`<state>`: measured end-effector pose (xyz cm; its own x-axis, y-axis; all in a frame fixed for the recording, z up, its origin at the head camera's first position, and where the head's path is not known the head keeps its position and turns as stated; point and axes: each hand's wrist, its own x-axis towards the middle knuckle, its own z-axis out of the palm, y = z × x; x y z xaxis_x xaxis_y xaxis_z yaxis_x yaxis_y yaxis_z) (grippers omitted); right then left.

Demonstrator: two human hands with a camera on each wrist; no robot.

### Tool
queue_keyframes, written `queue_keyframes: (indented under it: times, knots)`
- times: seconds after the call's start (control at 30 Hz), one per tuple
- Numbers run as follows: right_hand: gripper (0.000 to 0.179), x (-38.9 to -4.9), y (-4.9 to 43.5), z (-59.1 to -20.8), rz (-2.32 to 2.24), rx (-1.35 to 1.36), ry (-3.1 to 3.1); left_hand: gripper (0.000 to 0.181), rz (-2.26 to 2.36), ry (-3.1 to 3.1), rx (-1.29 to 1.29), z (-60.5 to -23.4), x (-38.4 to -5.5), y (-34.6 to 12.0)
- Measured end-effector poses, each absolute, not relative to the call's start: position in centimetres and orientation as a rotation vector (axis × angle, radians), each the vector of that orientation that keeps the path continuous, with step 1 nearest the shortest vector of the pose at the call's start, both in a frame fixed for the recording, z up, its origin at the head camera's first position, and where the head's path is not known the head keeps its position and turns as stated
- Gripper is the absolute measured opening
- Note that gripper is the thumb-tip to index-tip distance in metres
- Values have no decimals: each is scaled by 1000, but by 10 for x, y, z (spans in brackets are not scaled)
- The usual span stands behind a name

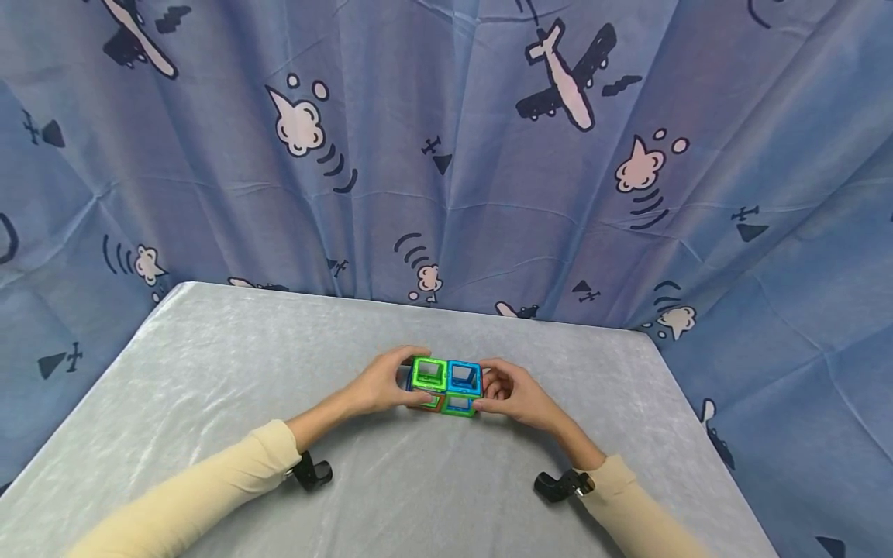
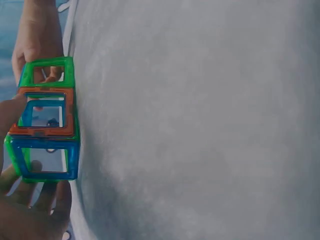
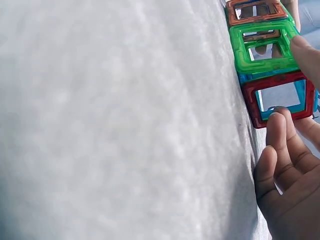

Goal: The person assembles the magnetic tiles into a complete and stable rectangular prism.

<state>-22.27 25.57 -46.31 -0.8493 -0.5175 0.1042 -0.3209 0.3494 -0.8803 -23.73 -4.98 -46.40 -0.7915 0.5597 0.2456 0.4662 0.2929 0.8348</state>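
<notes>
A block of square magnetic tiles [image 1: 447, 380], shaped like two cubes side by side, stands on the table between the hands. Its top shows a green tile on the left and a blue one on the right. My left hand [image 1: 380, 384] grips the left end, thumb across the front near an orange tile [image 2: 45, 131]; a blue tile [image 2: 74, 160] forms that end, with fingers beside it. My right hand [image 1: 525, 397] holds the other end, its thumb at a green tile [image 3: 241, 52] and fingertips touching a red end tile [image 3: 253, 107]. The block's underside is hidden.
A pale grey cloth covers the table [image 1: 432, 480]. Behind it hangs a blue curtain [image 1: 391, 155] printed with planes and clouds, meeting the table's far edge. A black wrist camera [image 1: 310, 471] is strapped by the left sleeve, another camera [image 1: 558, 487] by the right.
</notes>
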Motion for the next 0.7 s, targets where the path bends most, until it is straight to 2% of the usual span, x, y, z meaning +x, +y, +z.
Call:
queue_keyframes:
  times: [0.7]
  knots:
    - [59,-221,249,-463,-1467,-774,2496,72,1584,2406,960,-467,-237,-48]
